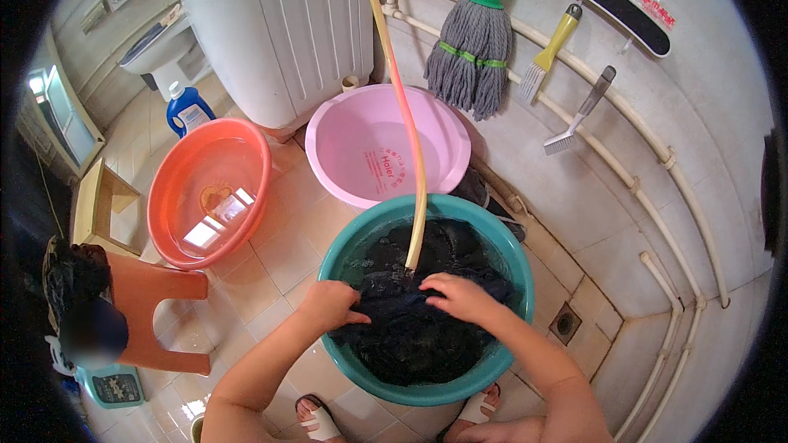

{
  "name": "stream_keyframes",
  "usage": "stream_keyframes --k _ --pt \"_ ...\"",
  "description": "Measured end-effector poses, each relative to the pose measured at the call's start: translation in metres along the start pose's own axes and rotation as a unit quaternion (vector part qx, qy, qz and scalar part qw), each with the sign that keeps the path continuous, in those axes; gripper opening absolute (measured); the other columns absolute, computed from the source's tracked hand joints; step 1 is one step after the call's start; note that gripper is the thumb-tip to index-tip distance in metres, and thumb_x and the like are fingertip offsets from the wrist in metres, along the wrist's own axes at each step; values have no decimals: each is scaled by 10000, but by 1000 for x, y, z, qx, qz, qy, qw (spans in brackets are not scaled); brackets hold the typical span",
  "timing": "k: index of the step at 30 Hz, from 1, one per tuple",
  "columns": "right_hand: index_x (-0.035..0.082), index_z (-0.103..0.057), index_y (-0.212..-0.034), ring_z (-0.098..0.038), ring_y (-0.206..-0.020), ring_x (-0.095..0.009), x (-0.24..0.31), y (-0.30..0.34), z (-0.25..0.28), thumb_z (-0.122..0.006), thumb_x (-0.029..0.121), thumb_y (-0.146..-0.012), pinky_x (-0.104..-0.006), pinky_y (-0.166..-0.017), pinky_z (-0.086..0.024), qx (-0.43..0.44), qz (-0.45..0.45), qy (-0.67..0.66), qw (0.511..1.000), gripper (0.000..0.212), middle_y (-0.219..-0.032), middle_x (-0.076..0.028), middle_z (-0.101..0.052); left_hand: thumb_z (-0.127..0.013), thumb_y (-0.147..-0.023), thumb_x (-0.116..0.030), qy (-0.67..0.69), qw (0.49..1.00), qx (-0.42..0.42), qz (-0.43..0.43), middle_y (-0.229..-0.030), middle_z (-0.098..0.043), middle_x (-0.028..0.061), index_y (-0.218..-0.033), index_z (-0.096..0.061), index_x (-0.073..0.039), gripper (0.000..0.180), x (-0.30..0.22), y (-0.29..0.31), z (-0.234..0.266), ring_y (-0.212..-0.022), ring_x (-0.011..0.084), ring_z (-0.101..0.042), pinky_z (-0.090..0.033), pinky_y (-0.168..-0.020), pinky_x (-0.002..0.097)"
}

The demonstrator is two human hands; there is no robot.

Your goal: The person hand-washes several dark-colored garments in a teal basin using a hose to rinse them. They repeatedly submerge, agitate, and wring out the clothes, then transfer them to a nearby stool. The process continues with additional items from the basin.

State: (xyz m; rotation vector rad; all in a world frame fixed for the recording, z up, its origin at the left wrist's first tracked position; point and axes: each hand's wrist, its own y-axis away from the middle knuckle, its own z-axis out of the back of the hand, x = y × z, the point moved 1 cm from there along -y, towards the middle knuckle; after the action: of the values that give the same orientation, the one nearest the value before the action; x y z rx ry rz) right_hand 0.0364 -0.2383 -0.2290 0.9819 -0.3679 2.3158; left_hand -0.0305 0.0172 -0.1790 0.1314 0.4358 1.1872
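Note:
Dark wet clothing [427, 344] lies bunched in water inside a round teal basin [527, 303] in front of me. From the left, my left hand [335, 305] reaches over the rim, its curled fingers closed on the dark clothing. Opposite it, my right hand [458, 297] has its fingers bent down and gripping a fold of the same clothing. Between and just beyond the two hands, the end of a yellow and pink hose [416, 234] hangs over the basin, with water running from it onto the cloth.
Behind the basin sits a pink tub [328, 152]. An orange basin [156, 213] of water, a blue detergent bottle [189, 108] and an orange stool [139, 295] stand left. A mop [472, 57] and brushes [574, 127] hang by wall pipes. A floor drain [565, 323] lies right.

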Motion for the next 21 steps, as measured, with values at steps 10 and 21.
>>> stream_keyframes --k 10,21 --pt "141 -585 -1057 -578 -847 -287 59 9 57 -628 37 -648 -366 -734 -484 -110 -74 90 987 424 -973 -89 -563 -606 -740 -94 285 899 -328 -60 -838 -559 122 -872 -536 -30 162 -18 13 28 -784 285 -555 -468 -688 353" --pt "22 -615 -929 -582 -712 -242 186 8 185 -563 -17 -605 -297 -644 -464 -364 27 122 923 330 -795 -122 -603 -673 -740 -316 293 923 8 -249 -716 -543 173 -755 -571 6 338 -4 -28 77 -720 354 -544 -432 -627 407"
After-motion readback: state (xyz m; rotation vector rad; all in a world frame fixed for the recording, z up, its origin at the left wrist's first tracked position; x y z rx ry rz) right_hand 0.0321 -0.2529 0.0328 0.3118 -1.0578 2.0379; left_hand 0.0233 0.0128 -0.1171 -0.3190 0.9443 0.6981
